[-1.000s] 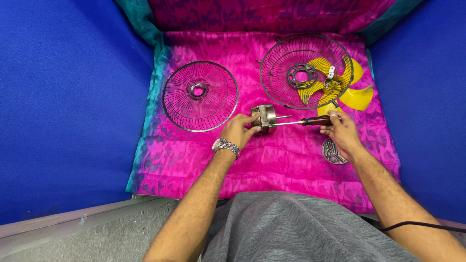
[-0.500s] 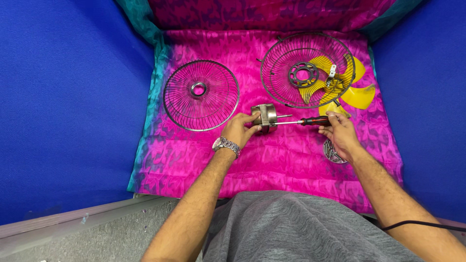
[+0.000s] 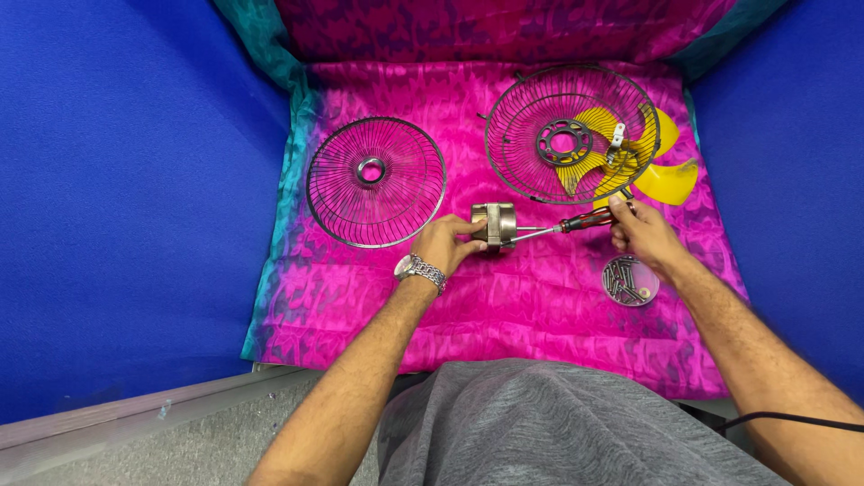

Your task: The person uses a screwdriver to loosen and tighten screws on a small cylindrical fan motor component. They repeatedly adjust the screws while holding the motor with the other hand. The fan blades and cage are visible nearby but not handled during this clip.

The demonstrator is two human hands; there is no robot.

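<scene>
Motor [image 3: 494, 224] sits at frame centre, clamped in the left hand [image 3: 447, 243], while the screwdriver [image 3: 567, 223], gripped shut by the right hand [image 3: 641, 231], lies horizontally, tip pointing left into it.

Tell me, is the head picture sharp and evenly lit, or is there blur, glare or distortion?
Head view: sharp and evenly lit; the motor, screwdriver and both wire guards read clearly; shadows are soft; no strong glare; wide-lens bending curves the table edge near the bottom.

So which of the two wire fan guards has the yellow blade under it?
The larger, domed guard at upper right, beyond the right hand; the yellow blade shows through and past its rim. The flatter guard at left lies on bare pink cloth.
</scene>
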